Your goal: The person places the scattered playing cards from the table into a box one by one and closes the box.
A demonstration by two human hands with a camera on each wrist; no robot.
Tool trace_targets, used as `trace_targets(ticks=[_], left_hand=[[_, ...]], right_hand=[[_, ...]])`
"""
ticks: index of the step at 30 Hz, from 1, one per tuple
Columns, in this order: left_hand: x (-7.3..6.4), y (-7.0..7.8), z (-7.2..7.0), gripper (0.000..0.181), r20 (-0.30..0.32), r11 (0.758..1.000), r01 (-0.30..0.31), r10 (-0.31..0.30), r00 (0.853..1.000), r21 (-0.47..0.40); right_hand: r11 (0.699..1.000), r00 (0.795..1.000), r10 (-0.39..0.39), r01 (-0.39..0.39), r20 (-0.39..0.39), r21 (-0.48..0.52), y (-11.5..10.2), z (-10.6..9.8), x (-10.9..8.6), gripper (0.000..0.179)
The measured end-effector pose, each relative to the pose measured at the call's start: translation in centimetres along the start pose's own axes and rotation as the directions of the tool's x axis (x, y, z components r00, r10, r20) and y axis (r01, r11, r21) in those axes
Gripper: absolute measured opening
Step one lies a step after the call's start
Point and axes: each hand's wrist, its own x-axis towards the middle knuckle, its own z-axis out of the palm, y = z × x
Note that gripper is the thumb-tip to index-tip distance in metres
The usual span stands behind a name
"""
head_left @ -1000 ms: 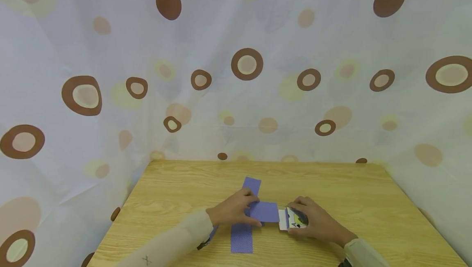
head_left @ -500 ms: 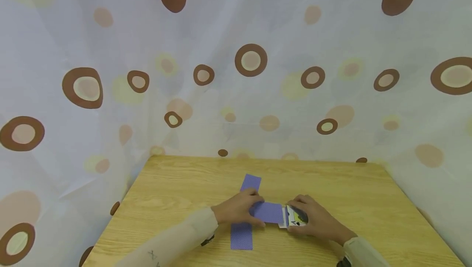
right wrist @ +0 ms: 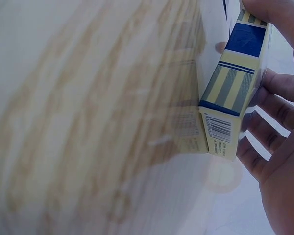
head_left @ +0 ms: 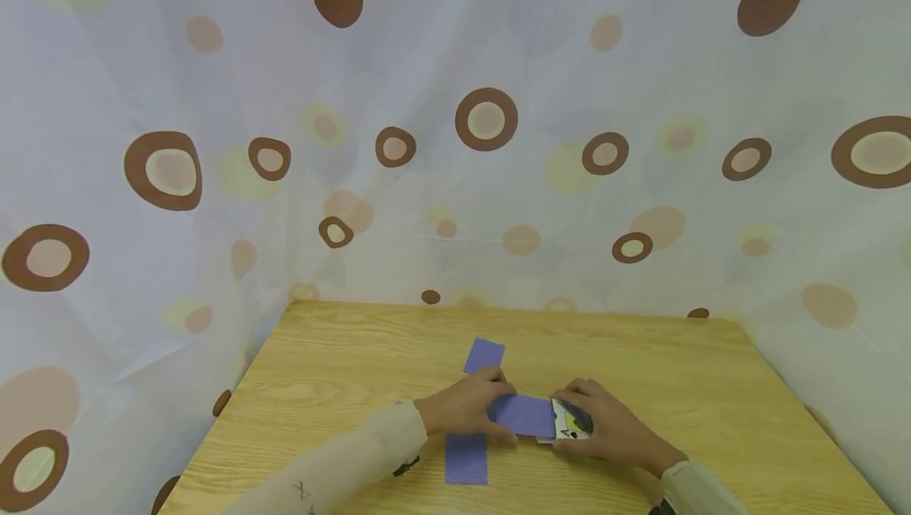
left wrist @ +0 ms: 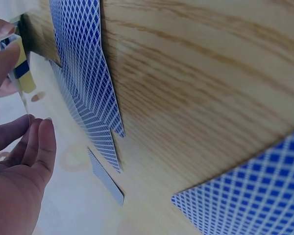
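My left hand (head_left: pixel 466 404) pinches a blue-patterned playing card (head_left: pixel 525 415) between thumb and fingers, back side up. The card's far end lies right at the open end of a card box (head_left: pixel 572 420), overlapping its white flap. Around that box curl the fingers and thumb of my right hand (head_left: pixel 612 428); its ace picture faces up. In the right wrist view the box (right wrist: pixel 230 83) shows a cream and blue side with a barcode end. From the left wrist, the held card appears almost edge-on.
On the wooden table (head_left: pixel 342 357) lie more blue-backed cards: one near card (head_left: pixel 466 460), one far card (head_left: pixel 485 355), and overlapping cards (left wrist: pixel 81 58) seen in the left wrist view. A spotted curtain (head_left: pixel 441 183) hangs behind the table.
My left hand has moved a little to the right with the card, whose end now covers most of the box's white flap. The right hand has stayed almost in place, holding the box.
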Motion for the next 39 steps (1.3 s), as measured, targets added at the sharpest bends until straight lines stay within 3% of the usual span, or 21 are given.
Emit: trace_targets(ticks=[17, 25, 39], left_hand=[[0.2, 0.7, -0.8, 0.073, 0.031, 1.0, -0.004, 0.004, 0.999, -0.017], [0.7, 0.5, -0.4, 0.073, 0.019, 1.0, -0.011, 0.011, 1.0, 0.011], [2.0, 1.8, 0.3, 0.074, 0.009, 0.997, -0.067, 0.066, 0.998, 0.035]], right_hand=[[1.0, 1.0, -0.005, 0.005, -0.007, 0.003, 0.1, -0.2, 0.0, 0.068], [1.0, 1.0, -0.007, 0.007, -0.013, 0.005, 0.1, -0.1, -0.1, 0.065], [1.0, 0.999, -0.02, 0.02, -0.041, -0.018, 0.3, 0.3, -0.3, 0.066]])
